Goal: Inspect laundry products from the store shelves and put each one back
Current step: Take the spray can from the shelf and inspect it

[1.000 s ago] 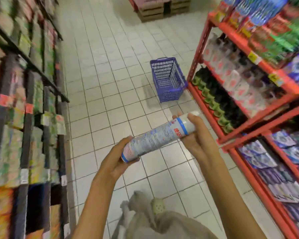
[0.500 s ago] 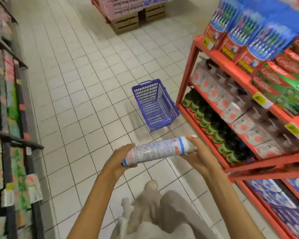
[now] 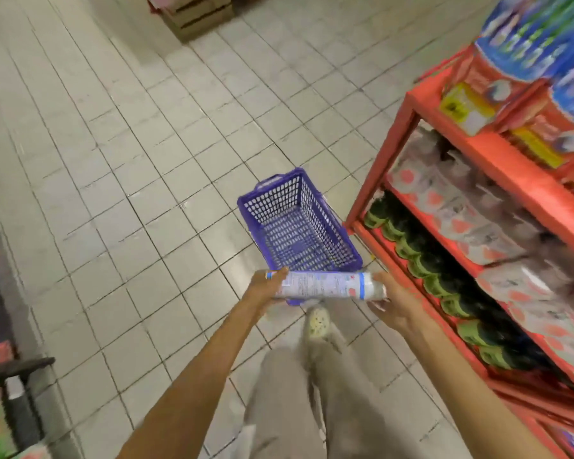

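- Tiled store aisle floor point(image 3: 120, 180) underfoot; red metal shelf rack point(image 3: 497, 167) on my right, dark rack edge point(image 3: 10, 369) at far left, frame blurred.
- White cylindrical spray can with blue bands and fine print point(image 3: 325, 285) is held level in front of me, long axis running left-right, roughly square to my forearms.
- Left hand point(image 3: 265, 289) cups the can's base end, fingers curled round it. Right hand point(image 3: 390, 301) supports the cap end from below and the side, fingers wrapped partway; so the grip is closed on the can at both ends.
- Purple perforated plastic shopping basket point(image 3: 299, 226) sits on the floor just beyond the can, beside the rack's corner post.
- Key relation: cap end points at the red rack, and the right hand is the nearer one to it.
- Judgement: return goes rightward; right hand should take the can alone, tip it upright, then slot it in.
- Cannot tell which tier it belongs on; bottles on the shelves point(image 3: 451, 226) are too blurred to match.
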A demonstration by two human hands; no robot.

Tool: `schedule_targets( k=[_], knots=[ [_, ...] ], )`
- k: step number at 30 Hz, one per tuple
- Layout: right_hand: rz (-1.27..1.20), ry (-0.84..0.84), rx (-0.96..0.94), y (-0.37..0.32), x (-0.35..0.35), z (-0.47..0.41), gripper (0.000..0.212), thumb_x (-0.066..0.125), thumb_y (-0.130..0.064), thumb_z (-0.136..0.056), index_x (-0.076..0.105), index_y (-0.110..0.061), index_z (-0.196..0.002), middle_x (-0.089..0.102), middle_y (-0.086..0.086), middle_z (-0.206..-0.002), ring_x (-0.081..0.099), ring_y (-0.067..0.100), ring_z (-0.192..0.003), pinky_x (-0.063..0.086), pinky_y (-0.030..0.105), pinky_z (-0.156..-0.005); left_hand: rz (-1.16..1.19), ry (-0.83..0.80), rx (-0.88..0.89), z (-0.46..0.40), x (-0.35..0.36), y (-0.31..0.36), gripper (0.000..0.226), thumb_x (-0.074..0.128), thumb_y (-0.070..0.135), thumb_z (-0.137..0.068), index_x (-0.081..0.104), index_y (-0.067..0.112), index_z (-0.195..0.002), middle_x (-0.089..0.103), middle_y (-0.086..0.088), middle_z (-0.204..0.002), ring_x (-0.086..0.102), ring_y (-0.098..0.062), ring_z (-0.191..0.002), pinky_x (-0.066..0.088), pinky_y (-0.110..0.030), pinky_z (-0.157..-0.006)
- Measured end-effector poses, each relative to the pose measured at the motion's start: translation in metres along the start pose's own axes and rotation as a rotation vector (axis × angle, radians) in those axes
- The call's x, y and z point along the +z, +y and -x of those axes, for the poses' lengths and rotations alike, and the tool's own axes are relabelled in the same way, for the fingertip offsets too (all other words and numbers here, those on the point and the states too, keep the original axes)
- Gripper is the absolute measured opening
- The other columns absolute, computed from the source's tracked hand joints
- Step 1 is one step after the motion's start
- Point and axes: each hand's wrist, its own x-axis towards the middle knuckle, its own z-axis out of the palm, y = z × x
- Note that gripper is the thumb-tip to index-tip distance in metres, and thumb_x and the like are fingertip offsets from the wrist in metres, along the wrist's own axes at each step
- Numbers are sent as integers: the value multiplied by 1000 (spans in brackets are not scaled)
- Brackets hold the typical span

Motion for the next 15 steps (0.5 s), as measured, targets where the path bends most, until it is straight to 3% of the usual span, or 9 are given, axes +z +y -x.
schedule_targets(
  k=[2, 4, 6, 8, 11, 15],
  knots=[
    [41, 61, 12, -7, 17, -50, 12, 52, -16, -94, 60, -14, -85, 64, 3, -81, 59, 13, -70, 46, 25, -62, -86, 10, -22, -62, 1, 10, 24, 56, 17, -96, 58, 11, -74, 64, 3, -58, 59, -13, -55, 50, -19, -47],
    [68, 105, 20, -2, 31, -104, 10, 53, -14, -93, 62, -9, -94, 61, 6, -86, 56, 17, -76, 43, 26, -66, -165, 48, -47, -128, 0, 12, 18, 58, 21, -95, 61, 6, -86, 65, -11, -79, 57, -17, -64, 49, -25, -55],
    [93, 88, 33, 9, 44, -163, 23, 50, -8, -95, 58, 2, -114, 65, 14, -94, 58, 25, -89, 45, 32, -76, -228, 86, -68, -198, -1, 3, 28, 56, 23, -96, 61, 0, -111, 64, -21, -108, 63, -27, -86, 53, -32, -76],
    [90, 94, 31, 24, 54, -231, 26, 46, -3, -97, 53, 7, -120, 70, 13, -87, 58, 29, -86, 47, 35, -76, -290, 77, -86, -270, -2, -12, 37, 50, 25, -99, 55, 2, -126, 58, -20, -127, 59, -32, -114, 49, -41, -97],
    [94, 141, 8, 50, 66, -339, 29, 43, -3, -99, 47, 6, -126, 58, 17, -105, 55, 23, -77, 50, 28, -66, -366, 101, -83, -376, 2, -45, 38, 43, 22, -101, 52, -1, -130, 53, -24, -133, 53, -36, -121, 45, -46, -101],
    [221, 171, 34, 100, 72, -472, 37, 38, -11, -102, 42, 6, -135, 58, 22, -112, 58, 34, -92, 47, 40, -81, -446, 147, -109, -489, 14, -93, 36, 44, 15, -100, 53, -6, -128, 53, -27, -132, 53, -38, -121, 45, -40, -100]
  ],
)
